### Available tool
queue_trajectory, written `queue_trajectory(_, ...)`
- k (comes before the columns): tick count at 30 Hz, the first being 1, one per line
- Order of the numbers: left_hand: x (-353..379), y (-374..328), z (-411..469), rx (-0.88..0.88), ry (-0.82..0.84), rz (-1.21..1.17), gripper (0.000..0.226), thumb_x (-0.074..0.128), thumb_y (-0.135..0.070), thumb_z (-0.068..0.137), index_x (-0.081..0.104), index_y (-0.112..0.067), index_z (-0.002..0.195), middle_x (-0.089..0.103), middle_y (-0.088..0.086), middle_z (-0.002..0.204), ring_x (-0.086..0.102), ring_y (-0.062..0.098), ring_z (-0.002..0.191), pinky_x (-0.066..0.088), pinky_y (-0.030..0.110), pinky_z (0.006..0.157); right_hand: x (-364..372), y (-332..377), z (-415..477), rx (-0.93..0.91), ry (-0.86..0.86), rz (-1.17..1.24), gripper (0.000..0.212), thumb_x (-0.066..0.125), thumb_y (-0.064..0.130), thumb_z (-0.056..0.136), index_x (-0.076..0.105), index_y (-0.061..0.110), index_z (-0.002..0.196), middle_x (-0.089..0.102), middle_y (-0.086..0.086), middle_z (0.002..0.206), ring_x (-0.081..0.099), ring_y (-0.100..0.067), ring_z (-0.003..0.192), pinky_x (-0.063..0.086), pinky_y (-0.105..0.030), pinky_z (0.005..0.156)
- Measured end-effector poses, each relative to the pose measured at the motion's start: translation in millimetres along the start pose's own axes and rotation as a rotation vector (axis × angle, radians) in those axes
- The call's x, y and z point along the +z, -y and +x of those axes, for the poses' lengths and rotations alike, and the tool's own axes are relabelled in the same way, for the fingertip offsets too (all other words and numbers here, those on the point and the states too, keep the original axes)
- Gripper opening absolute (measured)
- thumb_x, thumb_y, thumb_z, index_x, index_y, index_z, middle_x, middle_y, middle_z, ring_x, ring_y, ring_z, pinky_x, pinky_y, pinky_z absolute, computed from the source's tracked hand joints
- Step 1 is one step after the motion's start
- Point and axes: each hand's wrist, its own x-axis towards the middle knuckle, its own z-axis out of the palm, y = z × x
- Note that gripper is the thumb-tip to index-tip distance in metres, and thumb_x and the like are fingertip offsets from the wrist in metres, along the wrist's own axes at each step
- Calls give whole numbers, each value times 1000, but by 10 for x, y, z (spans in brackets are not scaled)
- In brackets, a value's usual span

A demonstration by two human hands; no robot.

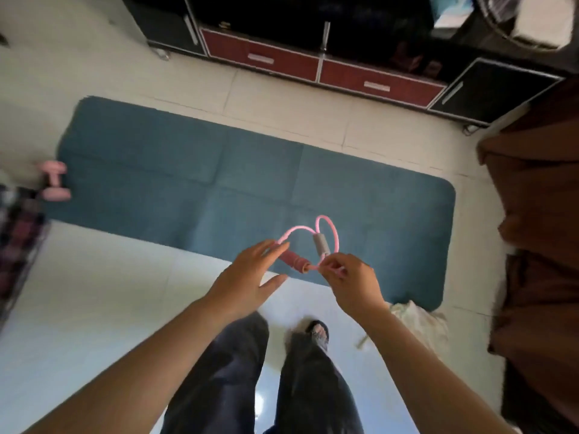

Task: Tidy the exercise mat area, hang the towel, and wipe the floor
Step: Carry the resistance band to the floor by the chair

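A pink figure-eight resistance band (326,227) with a pink foam grip and a grey foam grip hangs in the air above the near edge of the blue exercise mat (188,177). My right hand (352,285) pinches the band where its loops meet. My left hand (250,280) is beside the pink grip, fingers straight, fingertips touching or nearly touching it. A crumpled pale towel or cloth (416,321) lies on the floor at the mat's near right corner. The mat lies flat on the tiled floor.
A pink dumbbell (54,181) lies at the mat's left end, next to a dark patterned item. A black and red cabinet (313,64) runs along the far wall. Brown fabric (539,214) fills the right side. My legs and a foot stand on white tiles.
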Motion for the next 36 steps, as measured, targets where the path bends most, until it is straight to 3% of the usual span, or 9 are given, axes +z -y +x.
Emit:
queue_trajectory(2,-321,-267,-418,-32,-97,9,59,50,-39,93,22,-34,145,24,-8,153,23,12,140,16,15,103,-231,403,-291,-65,-13,40,5,68,26,84,70,22,86,61,4,75,53,-12,65,38,-9,54)
queue_trajectory(4,-587,-489,-755,-52,-192,1,58,50,-38,93,23,-33,144,26,-8,152,26,12,138,19,16,101,-411,742,-519,-123,-23,78,2,69,25,82,69,23,82,62,5,73,57,-14,66,40,-11,55)
queue_trajectory(7,-842,-702,-1149,-100,-334,-55,53,51,-35,92,29,-34,141,31,-9,149,32,12,135,29,23,104,-578,1112,-771,-207,41,120,11,68,23,80,66,32,74,67,4,75,67,-18,71,54,-33,67)
queue_trajectory(9,-918,-770,-1359,-159,-395,-106,52,52,-35,92,32,-32,140,33,-8,148,34,13,134,30,24,105,-629,1290,-900,-288,104,74,18,66,23,81,63,39,72,66,4,79,68,-21,72,55,-41,69)
queue_trajectory(14,-992,-668,-1869,-288,-450,-186,51,49,-38,94,31,-30,141,31,-10,149,32,11,135,23,16,101,-543,1702,-1099,-473,234,-284,8,61,29,87,67,26,91,63,0,96,59,-20,89,44,-28,72)
queue_trajectory(18,-1086,-345,-2334,-388,-507,-235,50,45,-42,94,30,-32,141,32,-12,148,34,10,133,26,19,102,-272,2129,-1250,-522,335,-414,8,59,29,88,67,27,90,58,6,90,57,-15,85,39,-24,67)
queue_trajectory(24,-1484,448,-3019,-468,-562,-270,51,43,-45,93,30,-32,141,32,-9,149,35,12,134,28,26,106,576,2938,-1444,-482,434,-342,20,63,24,82,59,35,65,65,6,75,62,-15,65,53,-28,68)
queue_trajectory(31,-2204,1433,-3574,-504,-533,-149,53,40,-49,93,31,-29,141,36,-7,147,39,16,131,35,34,106,1661,3946,-1566,-542,465,-267,21,67,28,81,60,40,65,67,6,75,65,-15,67,55,-33,70)
queue_trajectory(36,-2589,1983,-3687,-478,-583,-181,48,47,-39,94,37,-24,138,43,-5,141,46,15,124,42,32,101,2139,4532,-1464,-598,474,-284,24,67,27,83,57,40,65,65,12,71,65,-11,69,55,-33,72)
